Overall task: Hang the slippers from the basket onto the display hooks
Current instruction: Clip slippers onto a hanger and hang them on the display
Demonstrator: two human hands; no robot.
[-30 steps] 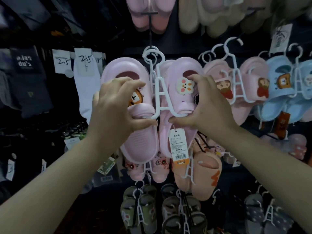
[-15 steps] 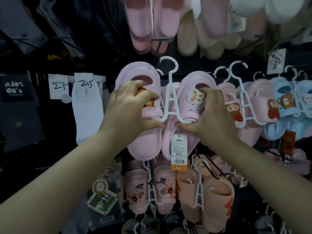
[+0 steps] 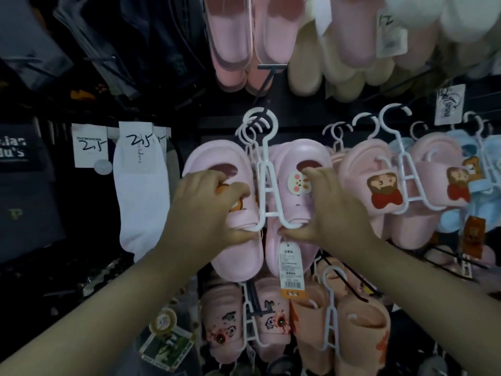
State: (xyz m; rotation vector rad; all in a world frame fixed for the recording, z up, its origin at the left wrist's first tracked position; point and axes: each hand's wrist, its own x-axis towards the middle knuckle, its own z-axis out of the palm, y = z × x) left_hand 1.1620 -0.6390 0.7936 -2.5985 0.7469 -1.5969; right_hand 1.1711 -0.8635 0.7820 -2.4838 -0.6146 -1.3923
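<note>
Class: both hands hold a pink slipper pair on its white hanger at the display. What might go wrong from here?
1. The hanger's hook sits among other white hooks, the peg hidden; if it missed, the pink slippers may drop when the left hand and right hand release.
2. The right hand crowds the neighbouring pair, which could get knocked.
</note>
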